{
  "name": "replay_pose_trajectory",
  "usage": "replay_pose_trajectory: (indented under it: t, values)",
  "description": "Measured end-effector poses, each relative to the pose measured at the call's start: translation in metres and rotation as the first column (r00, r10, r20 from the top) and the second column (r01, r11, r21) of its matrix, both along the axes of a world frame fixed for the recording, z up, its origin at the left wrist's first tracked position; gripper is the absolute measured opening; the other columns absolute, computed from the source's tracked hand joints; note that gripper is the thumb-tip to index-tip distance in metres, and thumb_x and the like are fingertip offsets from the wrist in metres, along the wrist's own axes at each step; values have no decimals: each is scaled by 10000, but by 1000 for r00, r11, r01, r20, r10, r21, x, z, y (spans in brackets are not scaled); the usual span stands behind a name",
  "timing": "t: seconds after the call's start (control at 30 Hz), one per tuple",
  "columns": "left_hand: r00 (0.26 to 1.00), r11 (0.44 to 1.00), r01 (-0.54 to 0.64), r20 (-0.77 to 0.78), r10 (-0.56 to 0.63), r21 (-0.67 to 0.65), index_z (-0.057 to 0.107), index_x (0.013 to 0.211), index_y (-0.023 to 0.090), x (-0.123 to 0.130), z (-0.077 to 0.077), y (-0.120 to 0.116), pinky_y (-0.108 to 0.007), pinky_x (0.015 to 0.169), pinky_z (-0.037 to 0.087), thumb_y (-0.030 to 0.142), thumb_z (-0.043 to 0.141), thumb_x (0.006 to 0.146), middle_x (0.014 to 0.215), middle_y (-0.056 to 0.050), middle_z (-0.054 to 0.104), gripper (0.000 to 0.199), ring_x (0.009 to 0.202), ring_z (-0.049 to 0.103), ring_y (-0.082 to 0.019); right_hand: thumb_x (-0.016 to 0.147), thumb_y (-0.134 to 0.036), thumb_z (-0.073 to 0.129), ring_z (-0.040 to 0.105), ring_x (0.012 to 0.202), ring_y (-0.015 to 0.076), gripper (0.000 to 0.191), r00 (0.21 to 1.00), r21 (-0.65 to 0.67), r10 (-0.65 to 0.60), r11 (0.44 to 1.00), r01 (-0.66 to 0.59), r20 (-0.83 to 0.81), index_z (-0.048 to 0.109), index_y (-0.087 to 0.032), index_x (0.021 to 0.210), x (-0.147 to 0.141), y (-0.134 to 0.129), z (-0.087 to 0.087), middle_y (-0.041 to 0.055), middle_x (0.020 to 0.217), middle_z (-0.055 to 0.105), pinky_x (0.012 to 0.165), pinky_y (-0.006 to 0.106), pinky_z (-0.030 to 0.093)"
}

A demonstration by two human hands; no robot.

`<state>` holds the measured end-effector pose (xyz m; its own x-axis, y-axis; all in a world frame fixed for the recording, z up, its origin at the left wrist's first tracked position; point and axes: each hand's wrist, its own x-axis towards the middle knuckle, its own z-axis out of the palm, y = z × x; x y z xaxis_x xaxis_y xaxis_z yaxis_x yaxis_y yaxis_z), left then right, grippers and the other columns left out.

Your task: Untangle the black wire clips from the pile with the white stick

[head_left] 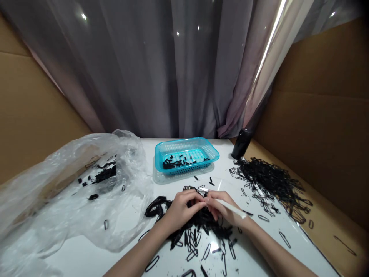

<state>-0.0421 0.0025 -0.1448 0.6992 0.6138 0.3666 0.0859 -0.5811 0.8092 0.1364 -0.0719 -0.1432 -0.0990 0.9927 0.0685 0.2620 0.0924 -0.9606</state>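
Along the near part of the white desk [83, 261] lie loose black loops [191, 254], narrow and elongated, pointing in mixed directions; one left of centre slants with its far end to the right. Just beyond them, a dark pile of black pieces [201, 221] spreads beneath both hands.

The right hand [223, 209] grips a slim white-handled tool [232, 208] above this pile. The tool's long axis runs diagonally: its handle end points right and toward the wearer, over the wrist, while its other end points left and away, toward a small bright metal tip. The left hand [184, 207] meets it from the other side, fingertips drawn together; whether they pinch a piece, I cannot tell.

A crumpled clear plastic bag [72, 207] covers the left side, with black bits showing on or through it. To the right, a tangled heap of black loops [265, 177] stretches from the far corner toward the near right.

Farther off stands a turquoise basket [198, 167], long side running left to right, black pieces gathered mostly at its near left. A black container [241, 144] stands near the far right corner, before a grey curtain [144, 77].
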Motion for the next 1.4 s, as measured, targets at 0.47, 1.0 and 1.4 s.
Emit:
replay_pose_trajectory:
  t: [0.47,1.0,1.4]
  values:
    - [999,998,43,10,-42,-51,579,839,183,0,12,-10,-255,685,408,292,514,957,773,-13,581,173,721,537,-159,899,-637,468,348,430,100,494,992,-29,24,999,-28,-124,470,-212,648,-7,0,3,-59,452,461,462,231,259]
    - [988,958,155,42,-150,-241,499,851,200,2,12,-16,-291,748,415,328,439,986,837,-30,589,196,780,538,-185,952,-611,397,424,515,114,497,995,13,-87,996,87,-40,482,-204,681,-12,2,3,-41,559,480,517,242,329]
    - [996,978,83,29,-79,-191,536,824,182,6,7,-16,-273,705,401,321,470,967,790,-17,558,210,733,512,-166,979,-534,381,396,553,124,436,976,117,-219,969,219,-13,391,-225,672,-24,0,-3,-48,586,414,557,250,323]
